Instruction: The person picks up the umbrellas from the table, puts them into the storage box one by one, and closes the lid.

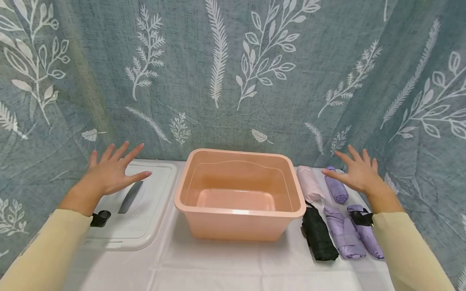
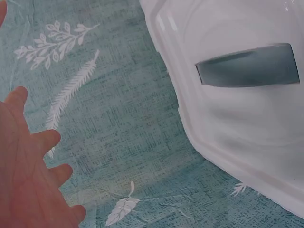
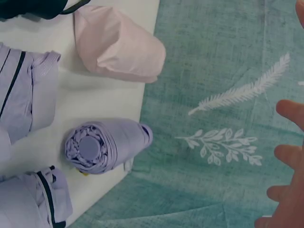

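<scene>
My left hand (image 1: 111, 171) is raised with fingers spread over the white lid (image 1: 160, 210), which lies at the left of the table. My right hand (image 1: 356, 171) hovers, fingers spread too, above the rolled umbrellas on the right. Neither hand holds anything. Between them stands a peach plastic bin (image 1: 236, 224) with nothing inside. Beside the bin lie a pink folded umbrella (image 1: 309, 184) and a black one (image 1: 318, 234). Farther right are a small purple umbrella (image 3: 109, 145) and two more lilac rolls, one lilac umbrella (image 1: 344, 234) and another lilac umbrella (image 1: 369, 238) partly behind the right wrist.
A white cloth covers the table (image 1: 207, 266). Close behind it hangs a blue-green curtain (image 1: 189, 81) with white leaf prints, which also comes round both sides. The lid has a grey strip (image 2: 249, 66) in its surface. Dark straps with small devices sit on both wrists.
</scene>
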{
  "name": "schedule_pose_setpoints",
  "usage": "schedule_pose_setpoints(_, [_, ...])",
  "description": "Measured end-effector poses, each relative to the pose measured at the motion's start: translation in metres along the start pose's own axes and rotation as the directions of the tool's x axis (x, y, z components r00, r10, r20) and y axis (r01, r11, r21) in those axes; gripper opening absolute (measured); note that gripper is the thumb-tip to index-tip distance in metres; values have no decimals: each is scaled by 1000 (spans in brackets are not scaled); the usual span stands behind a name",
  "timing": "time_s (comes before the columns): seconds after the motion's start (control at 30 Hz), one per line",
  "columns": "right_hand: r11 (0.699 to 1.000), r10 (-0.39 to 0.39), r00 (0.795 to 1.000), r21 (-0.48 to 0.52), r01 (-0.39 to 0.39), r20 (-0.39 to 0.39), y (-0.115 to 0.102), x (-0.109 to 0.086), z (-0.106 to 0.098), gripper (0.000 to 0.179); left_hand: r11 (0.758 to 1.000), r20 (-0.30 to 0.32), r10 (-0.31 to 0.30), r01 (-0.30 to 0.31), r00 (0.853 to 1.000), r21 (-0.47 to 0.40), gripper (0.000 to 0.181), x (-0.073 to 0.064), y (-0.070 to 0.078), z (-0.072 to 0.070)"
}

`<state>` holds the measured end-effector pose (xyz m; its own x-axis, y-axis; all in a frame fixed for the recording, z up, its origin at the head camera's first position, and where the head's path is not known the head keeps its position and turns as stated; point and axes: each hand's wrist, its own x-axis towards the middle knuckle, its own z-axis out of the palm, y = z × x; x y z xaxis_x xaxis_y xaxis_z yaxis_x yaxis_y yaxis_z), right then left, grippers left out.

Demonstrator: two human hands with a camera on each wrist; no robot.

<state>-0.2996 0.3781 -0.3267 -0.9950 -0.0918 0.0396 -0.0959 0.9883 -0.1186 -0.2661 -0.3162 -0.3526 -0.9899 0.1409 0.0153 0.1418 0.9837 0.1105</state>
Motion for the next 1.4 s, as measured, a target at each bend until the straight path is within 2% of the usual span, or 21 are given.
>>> schedule_pose_setpoints(0.27, [999,-43,998,17,44,-52,-2,-6,7,98,1000,-18,14,-14,1000,-6,101,-2,7,4])
schedule_pose_setpoints(0.47, [997,-63,995,41,66,-81,-8,-16,16,97,998,-49,44,-45,998,-34,100,-6,21,6])
schedule_pose_setpoints(0.63, [991,-87,987,85,99,-135,-13,-24,24,92,995,-103,71,-78,992,-69,96,-13,32,9])
schedule_pose_setpoints(0.87, [979,-130,971,132,158,-202,-19,-34,35,85,981,-210,116,-144,971,-128,92,-21,45,20])
schedule_pose_setpoints(1.03, [969,-141,967,173,179,-214,-24,-44,45,82,962,-266,137,-193,954,-195,89,-26,55,30])
schedule_pose_setpoints(1.27, [940,-157,947,251,231,-280,-30,-55,60,75,917,-363,172,-284,916,-281,82,-32,73,40])
schedule_pose_setpoints(1.4, [921,-162,933,291,260,-321,-33,-60,71,71,876,-366,179,-317,913,-364,77,-32,82,46])
